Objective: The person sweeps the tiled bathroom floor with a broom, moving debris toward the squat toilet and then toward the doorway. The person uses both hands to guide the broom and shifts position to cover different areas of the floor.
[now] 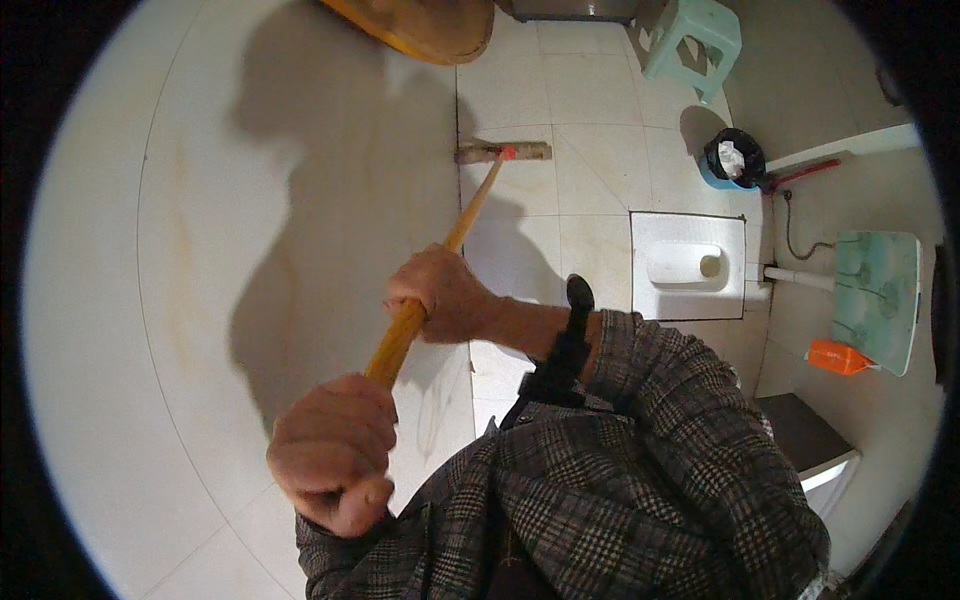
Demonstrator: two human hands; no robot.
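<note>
A long yellow-brown wooden handle [465,220] slants away from me, ending in a narrow crosswise head [530,151] with a red-orange joint, low at the floor beside the left wall. Whether that head is a mop or a broom, I cannot tell. My left hand [335,455] is closed round the near end of the handle, thumb toward me. Farther along the shaft, my right hand [440,290] is wrapped round it too. A black strap with a round dark piece [578,293] sits on my right forearm at the plaid sleeve.
A white squat toilet [690,263] is set in the tiled floor [595,85] at right. Beyond it stand a lined waste bin [735,160] with white paper and a green stool [695,45]. A green panel-fronted tank [878,300] and orange container [838,357] are at the right wall.
</note>
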